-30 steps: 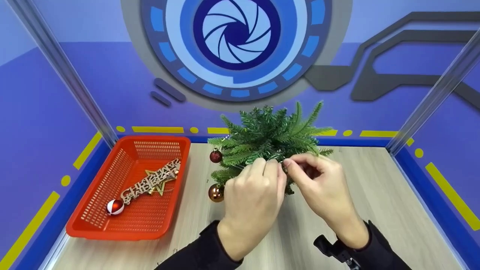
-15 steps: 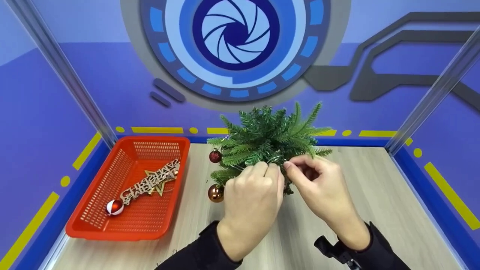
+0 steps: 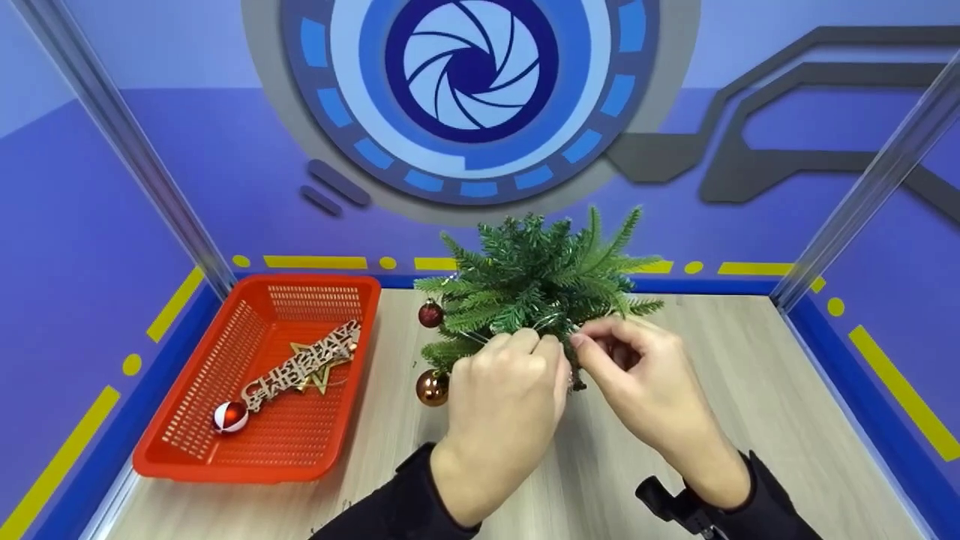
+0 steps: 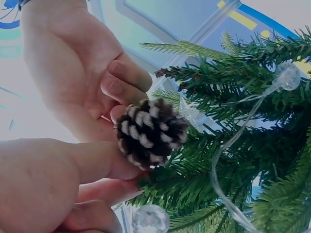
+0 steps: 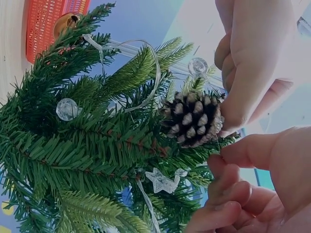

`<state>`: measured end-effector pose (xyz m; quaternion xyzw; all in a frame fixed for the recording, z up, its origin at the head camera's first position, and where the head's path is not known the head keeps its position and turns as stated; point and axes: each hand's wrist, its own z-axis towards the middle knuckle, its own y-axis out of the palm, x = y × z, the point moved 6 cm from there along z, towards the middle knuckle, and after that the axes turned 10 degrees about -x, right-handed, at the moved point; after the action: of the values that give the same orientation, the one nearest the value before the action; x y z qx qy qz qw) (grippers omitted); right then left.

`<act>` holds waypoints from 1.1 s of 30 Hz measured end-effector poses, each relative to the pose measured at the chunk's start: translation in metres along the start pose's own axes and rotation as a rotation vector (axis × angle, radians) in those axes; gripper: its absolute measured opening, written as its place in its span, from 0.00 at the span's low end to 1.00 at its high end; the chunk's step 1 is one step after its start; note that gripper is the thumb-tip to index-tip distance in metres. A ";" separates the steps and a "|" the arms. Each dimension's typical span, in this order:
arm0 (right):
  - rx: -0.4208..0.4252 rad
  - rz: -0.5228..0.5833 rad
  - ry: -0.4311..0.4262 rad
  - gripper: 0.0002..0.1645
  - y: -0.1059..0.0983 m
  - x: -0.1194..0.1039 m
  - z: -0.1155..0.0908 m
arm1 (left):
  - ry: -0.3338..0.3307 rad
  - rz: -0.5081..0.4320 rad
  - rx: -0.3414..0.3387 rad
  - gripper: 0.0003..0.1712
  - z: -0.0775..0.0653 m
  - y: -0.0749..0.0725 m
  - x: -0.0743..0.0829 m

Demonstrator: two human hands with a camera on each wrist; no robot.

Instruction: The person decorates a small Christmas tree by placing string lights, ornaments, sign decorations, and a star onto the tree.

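A brown pine cone with whitish scale tips sits against the branches of a small artificial Christmas tree. My left hand grips the cone from its back, its thumb against it in the left wrist view. Close beside it, my right hand has thumb and forefinger brought together in a pinch at the branch tips. What lies between those fingertips is too small to make out. Both hands hide the cone in the head view. Clear string-light bulbs and a clear star hang among the needles.
At the left stands an orange-red basket holding a gold lettered sign, a gold star and a red-and-white ball. A dark red ball and a gold ball hang on the tree's left side.
Both hands stay at the tree's front with nearly the same pose. The right hand has shifted very slightly downward.
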<state>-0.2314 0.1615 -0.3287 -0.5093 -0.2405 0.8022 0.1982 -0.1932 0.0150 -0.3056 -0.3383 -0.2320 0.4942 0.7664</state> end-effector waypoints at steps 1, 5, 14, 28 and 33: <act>-0.005 -0.001 -0.005 0.05 0.000 0.000 0.000 | 0.005 -0.005 -0.006 0.11 0.000 0.000 0.000; -0.035 -0.013 -0.034 0.07 0.000 0.000 -0.001 | 0.013 -0.022 -0.028 0.12 0.001 0.001 -0.002; -0.094 -0.032 -0.077 0.08 -0.001 -0.003 -0.002 | 0.023 -0.024 -0.036 0.10 0.002 0.000 -0.004; -0.012 0.002 -0.146 0.11 -0.008 -0.004 -0.007 | 0.042 -0.116 -0.009 0.06 -0.002 -0.009 -0.006; -0.010 0.016 -0.162 0.10 -0.016 -0.004 -0.012 | 0.029 -0.189 0.035 0.06 -0.006 -0.021 -0.015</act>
<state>-0.2176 0.1742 -0.3214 -0.4454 -0.2555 0.8412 0.1692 -0.1821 -0.0064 -0.2942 -0.3082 -0.2432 0.4187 0.8189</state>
